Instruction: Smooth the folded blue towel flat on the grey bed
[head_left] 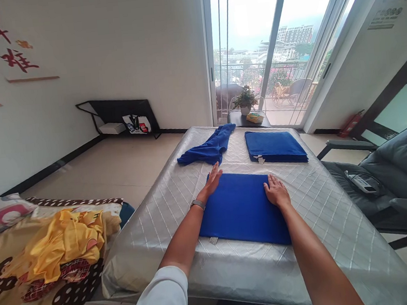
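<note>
A folded blue towel lies flat on the silver quilted table cover in front of me. My left hand rests open on the towel's far left corner, fingers stretched out. My right hand lies open and flat on the towel's right edge. Farther back, a neatly folded blue towel stack sits on the right, and a crumpled blue towel lies on the left. A grey band is on my left wrist.
A bed with patterned bedding and a yellow cloth is at the left. A grey massage chair stands at the right. Behind the table are a potted plant and glass balcony doors. A black shelf leans against the far wall.
</note>
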A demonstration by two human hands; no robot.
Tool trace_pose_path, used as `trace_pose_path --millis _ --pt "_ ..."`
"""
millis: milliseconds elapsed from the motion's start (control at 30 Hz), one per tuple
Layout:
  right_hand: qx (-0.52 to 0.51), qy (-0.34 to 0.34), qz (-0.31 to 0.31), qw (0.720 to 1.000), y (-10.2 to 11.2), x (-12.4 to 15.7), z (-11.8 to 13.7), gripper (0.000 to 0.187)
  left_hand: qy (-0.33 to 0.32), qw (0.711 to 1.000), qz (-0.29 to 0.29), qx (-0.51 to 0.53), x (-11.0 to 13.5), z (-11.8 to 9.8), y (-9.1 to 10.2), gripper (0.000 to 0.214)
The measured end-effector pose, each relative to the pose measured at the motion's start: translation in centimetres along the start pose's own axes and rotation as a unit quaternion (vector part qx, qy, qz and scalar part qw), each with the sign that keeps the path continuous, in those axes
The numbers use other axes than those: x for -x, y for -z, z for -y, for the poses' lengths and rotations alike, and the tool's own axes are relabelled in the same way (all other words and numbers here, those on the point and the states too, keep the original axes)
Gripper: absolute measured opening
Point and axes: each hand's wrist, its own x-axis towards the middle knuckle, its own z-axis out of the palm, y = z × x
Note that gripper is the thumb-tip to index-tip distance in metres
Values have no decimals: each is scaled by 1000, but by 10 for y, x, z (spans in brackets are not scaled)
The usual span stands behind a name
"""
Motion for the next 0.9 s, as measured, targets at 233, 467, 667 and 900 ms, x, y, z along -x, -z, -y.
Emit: trace_pose_path --millis 233,467,667,900 --pt "-2 0 -3 1000 1 0 0 68 -28 999 16 -20 0 2 -3 66" --pt "3 -5 -7 1000 2 0 0 66 -32 999 -8 -16 1 5 -2 69" --pt "24 0 -12 1000 -1 -1 -2 66 -41 998 1 -51 -1 9 -5 64" --pt "34 -2 -10 999 -2 -2 -3 65 -52 994 23 -96 -1 11 -9 66"
